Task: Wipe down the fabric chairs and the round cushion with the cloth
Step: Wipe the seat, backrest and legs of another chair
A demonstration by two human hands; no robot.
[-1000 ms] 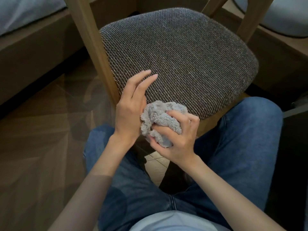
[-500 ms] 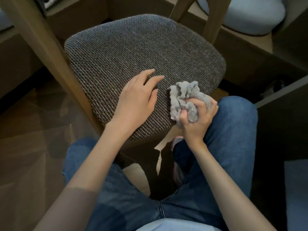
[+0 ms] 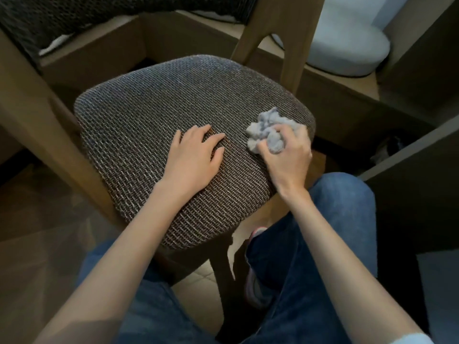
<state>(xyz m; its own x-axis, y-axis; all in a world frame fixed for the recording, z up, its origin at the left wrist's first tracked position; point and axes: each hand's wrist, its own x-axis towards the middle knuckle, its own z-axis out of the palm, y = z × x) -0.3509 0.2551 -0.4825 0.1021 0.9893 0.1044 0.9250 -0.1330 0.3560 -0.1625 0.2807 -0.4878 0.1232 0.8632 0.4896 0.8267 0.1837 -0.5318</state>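
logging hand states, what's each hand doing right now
Left hand: open, flat on the chair seat.
Right hand: grips the bunched cloth on the seat.

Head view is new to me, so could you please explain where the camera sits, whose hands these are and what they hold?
There is no machine here. A person wears one camera on the head, looking forward and down, so the two arms entering from below are the wearer's own. In front is a woven fabric chair seat. The left hand rests flat on it, holding nothing. The right hand grips a crumpled grey cloth at the seat's right edge. A pale round cushion sits behind, upper right. The jeans below are the wearer's legs.
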